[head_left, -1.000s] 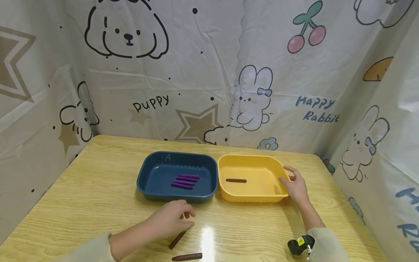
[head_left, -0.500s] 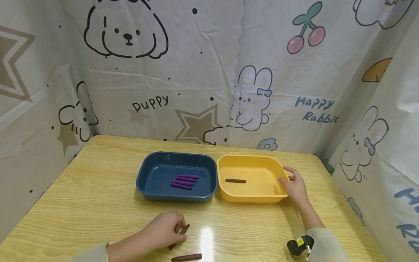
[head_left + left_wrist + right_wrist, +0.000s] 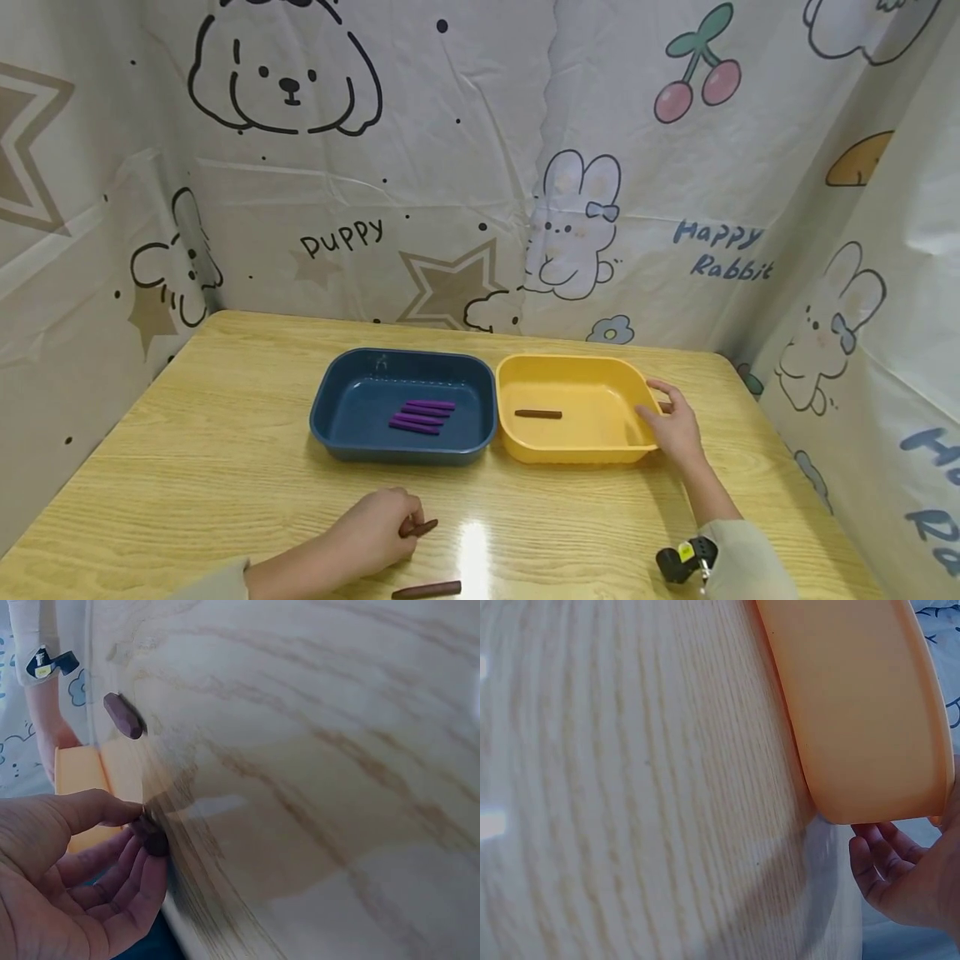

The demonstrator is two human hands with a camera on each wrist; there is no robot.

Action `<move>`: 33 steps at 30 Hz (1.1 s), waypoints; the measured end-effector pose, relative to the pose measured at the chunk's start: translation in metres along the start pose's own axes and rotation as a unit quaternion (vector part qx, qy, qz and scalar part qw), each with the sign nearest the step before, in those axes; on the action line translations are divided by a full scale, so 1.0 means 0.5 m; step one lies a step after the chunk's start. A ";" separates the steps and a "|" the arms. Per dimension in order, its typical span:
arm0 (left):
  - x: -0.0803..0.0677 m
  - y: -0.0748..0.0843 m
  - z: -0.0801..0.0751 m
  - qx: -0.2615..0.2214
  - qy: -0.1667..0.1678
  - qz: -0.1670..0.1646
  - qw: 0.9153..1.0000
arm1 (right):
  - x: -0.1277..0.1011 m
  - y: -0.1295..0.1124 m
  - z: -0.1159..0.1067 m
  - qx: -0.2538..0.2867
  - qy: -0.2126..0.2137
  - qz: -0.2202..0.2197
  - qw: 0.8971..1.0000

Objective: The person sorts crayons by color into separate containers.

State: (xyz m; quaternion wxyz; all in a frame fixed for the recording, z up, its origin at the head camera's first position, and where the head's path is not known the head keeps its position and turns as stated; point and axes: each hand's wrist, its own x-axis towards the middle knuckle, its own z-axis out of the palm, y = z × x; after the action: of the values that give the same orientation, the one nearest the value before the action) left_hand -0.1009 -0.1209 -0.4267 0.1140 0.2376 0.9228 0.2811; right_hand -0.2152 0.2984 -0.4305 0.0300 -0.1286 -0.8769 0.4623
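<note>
blue tray (image 3: 330, 400): four purple sticks (image 3: 422, 416), sorted. yellow tray (image 3: 577, 371): one brown stick (image 3: 537, 413). left hand (image 3: 371, 529): fingers pinched on second brown stick (image 3: 420, 527), low over surface (image 3: 210, 467). third brown stick (image 3: 426, 590): left lying loose. right hand (image 3: 675, 429): fingers relaxed against yellow tray rim.

The printed sheet (image 3: 480, 167) hung behind the desk carries the only clear words. "puppy" (image 3: 342, 236) stands in black hand-drawn letters at about 10 o'clock from the two trays, below the drawn dog. "Happy Rabbit" (image 3: 722, 250) stands in blue, on two lines, at about 2 o'clock, just right of the drawn rabbit. More blue letters (image 3: 933, 483) at the right edge are cut off and unreadable.
</note>
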 end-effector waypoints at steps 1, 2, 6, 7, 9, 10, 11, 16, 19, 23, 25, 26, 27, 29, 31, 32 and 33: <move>0.000 0.001 -0.001 0.004 -0.001 0.000 1.000 | -0.001 0.000 0.000 0.000 0.000 -0.001 1.000; 0.000 0.002 -0.001 0.006 -0.003 0.001 1.000 | -0.001 -0.001 0.000 -0.001 -0.001 0.000 1.000; 0.004 0.006 -0.004 0.007 -0.002 0.008 1.000 | -0.002 -0.003 -0.001 -0.002 -0.001 0.004 1.000; 0.005 0.007 -0.005 0.006 -0.002 0.008 1.000 | -0.002 -0.003 -0.001 -0.001 -0.002 0.004 1.000; 0.008 0.010 -0.008 0.008 0.002 0.011 1.000 | -0.001 -0.003 -0.001 -0.001 -0.001 0.003 1.000; 0.010 0.011 -0.010 0.011 0.005 0.013 1.000 | -0.001 -0.003 -0.001 -0.001 -0.002 0.002 1.000; 0.012 0.014 -0.014 0.015 0.007 0.012 1.000 | -0.001 -0.003 -0.001 -0.002 -0.002 0.000 1.000; 0.026 0.032 -0.039 0.039 0.017 0.021 0.999 | -0.001 -0.001 -0.001 -0.003 0.002 -0.006 1.000; 0.036 0.045 -0.057 0.048 0.024 0.030 0.998 | -0.001 -0.001 -0.001 -0.002 0.002 -0.004 1.000; 0.054 0.066 -0.081 0.053 0.033 0.037 0.997 | -0.001 -0.003 -0.001 -0.001 -0.001 -0.001 1.000; 0.064 0.075 -0.090 0.059 0.036 0.036 0.997 | -0.002 -0.004 -0.001 0.000 -0.002 0.001 1.000; 0.069 0.079 -0.094 0.059 0.037 0.036 0.997 | -0.002 -0.004 -0.001 0.000 -0.002 0.002 1.000; 0.075 0.083 -0.096 0.062 0.038 0.036 0.997 | -0.002 -0.004 -0.001 0.001 -0.003 0.003 1.000; 0.087 0.089 -0.099 0.071 0.040 0.039 0.996 | -0.003 -0.003 -0.001 0.001 -0.003 0.004 1.000; 0.099 0.094 -0.101 0.078 0.040 0.042 0.995 | -0.003 -0.003 -0.001 0.000 -0.003 0.005 1.000; 0.105 0.097 -0.102 0.082 0.040 0.044 0.995 | -0.003 -0.002 0.000 0.000 -0.003 0.004 1.000; 0.112 0.100 -0.103 0.086 0.040 0.047 0.994 | -0.003 -0.002 0.000 0.000 -0.002 0.004 1.000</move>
State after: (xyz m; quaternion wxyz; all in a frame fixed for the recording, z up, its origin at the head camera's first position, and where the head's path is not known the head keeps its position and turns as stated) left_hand -0.1478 -0.0802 -0.3604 0.0427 0.2781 0.9351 0.2154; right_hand -0.2141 0.2977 -0.4294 0.0265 -0.1310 -0.8764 0.4627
